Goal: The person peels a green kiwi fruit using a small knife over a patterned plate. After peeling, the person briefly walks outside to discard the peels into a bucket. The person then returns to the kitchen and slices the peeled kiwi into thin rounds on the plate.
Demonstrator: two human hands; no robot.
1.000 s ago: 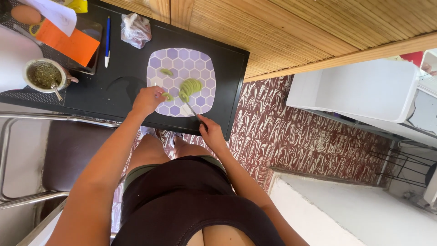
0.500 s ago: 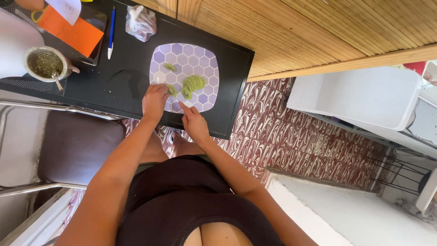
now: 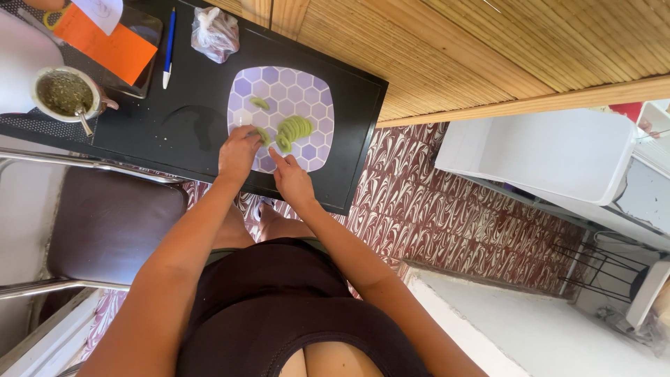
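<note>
While hands (image 3: 269, 167) touch plate (image 3: 317, 105) w/ green slices (image 3: 293, 129), herb cup (image 3: 64, 94) nearby

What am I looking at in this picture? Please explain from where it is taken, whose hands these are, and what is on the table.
There is no machine here. A person wears a camera on the head, so the one view looks straight down over their own body, arms and lap.

Both hands reach to a black table. On it lies a square plate with a purple hexagon pattern. The left hand pinches a small green piece at the plate's near edge. The right hand rests beside it with a finger stretched toward a curved row of green slices. One more green piece lies apart on the plate.

Farther left are a round cup of green herb with a metal straw, a blue pen, an orange sheet and a knotted clear plastic bag. Below the table you see a patterned floor and a dark chair seat.
</note>
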